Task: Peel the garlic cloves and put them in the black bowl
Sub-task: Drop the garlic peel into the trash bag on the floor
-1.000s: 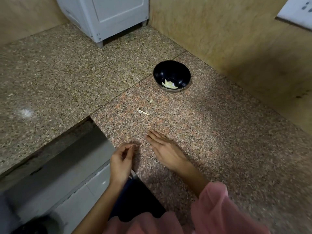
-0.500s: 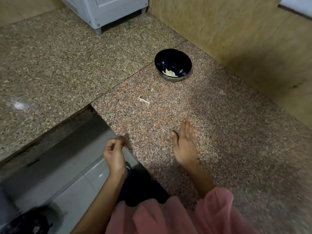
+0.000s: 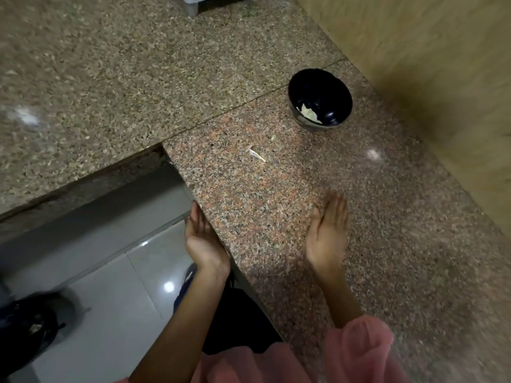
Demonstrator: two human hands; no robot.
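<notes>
Left hand moved to counter edge; black bowl well beyond right hand.

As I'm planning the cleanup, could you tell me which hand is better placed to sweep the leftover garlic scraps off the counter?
Probably the right hand: it lies open on the counter, on the same slab as the scraps. The left hand is open at the counter's edge, palm up, better placed to catch.

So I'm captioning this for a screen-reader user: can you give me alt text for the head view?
Two open, empty hands, left hand at the counter edge and right hand on the granite counter. Farther back, a black bowl holds pale garlic pieces, with peel scraps between.
</notes>
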